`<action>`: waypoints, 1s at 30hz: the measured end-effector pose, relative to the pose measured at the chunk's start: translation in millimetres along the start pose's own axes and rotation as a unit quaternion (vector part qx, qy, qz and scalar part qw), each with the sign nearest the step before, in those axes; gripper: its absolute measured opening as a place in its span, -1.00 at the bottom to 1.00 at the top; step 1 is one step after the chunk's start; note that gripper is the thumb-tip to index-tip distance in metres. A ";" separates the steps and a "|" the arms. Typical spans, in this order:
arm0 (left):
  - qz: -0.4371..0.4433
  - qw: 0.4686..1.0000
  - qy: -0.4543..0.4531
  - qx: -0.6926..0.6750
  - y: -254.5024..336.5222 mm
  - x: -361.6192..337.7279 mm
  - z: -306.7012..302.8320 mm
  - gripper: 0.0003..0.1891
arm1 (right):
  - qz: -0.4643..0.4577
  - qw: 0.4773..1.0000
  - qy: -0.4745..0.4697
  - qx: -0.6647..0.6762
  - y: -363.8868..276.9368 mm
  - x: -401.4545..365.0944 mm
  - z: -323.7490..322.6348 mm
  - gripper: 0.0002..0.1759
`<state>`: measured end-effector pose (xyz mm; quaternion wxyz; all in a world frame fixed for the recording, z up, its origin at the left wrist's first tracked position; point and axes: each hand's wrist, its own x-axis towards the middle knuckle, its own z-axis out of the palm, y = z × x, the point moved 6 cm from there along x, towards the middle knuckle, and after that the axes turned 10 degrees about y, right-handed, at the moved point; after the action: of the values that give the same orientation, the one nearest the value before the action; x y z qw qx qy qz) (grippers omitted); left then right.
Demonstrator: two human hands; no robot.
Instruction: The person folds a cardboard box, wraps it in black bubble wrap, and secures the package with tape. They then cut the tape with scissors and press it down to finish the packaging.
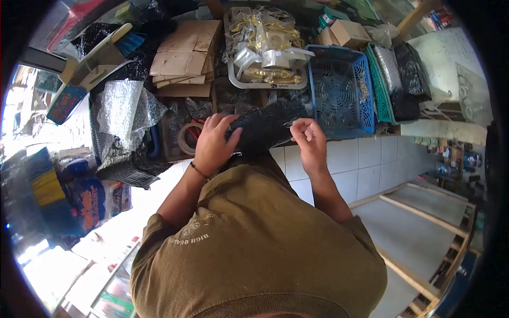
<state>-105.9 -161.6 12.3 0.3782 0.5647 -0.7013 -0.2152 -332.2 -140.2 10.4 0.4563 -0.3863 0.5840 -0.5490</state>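
A black plastic-wrapped bundle (265, 124) lies across the front of the worktop, directly before me. My left hand (212, 139) is over its left end with the fingers spread; whether the fingertips press on it is hard to make out. At the bundle's right end is my right hand (309, 140), raised a little, its thumb and forefinger pinched together. Anything held in that pinch is too small to see. Beside my left wrist sits a roll of tape (185, 140), with red tool handles (196, 127) partly behind the hand.
A blue plastic basket (339, 87) stands right of the bundle. Behind is a white tray (268, 85) heaped with bagged gold-coloured and white parts. Folded cardboard (180, 58) and clear bubble wrap (122, 114) are on the left. A wooden-framed panel (424, 233) leans at lower right.
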 end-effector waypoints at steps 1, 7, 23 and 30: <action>0.027 0.999 0.005 0.029 11.5 7.1 10.8 -0.65 | 0.025 1.000 -0.003 0.013 2.1 9.0 -6.0 -0.86; 0.046 0.988 -0.031 0.145 29.4 30.4 64.5 -0.51 | 0.053 0.991 -0.122 0.014 6.8 50.3 -13.1 -0.88; -0.047 0.997 -0.045 0.042 36.3 23.1 90.5 -0.83 | -0.020 0.956 -0.260 -0.133 26.3 80.3 2.3 -0.85; -0.108 0.994 -0.010 0.024 26.9 21.2 97.4 -0.83 | -0.068 0.934 -0.284 -0.206 40.0 87.8 12.0 -0.85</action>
<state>-199.8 -186.8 -22.5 0.3318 0.6440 -0.6448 -0.2438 -343.7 -223.4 -38.7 0.4751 -0.6503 0.5028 -0.3139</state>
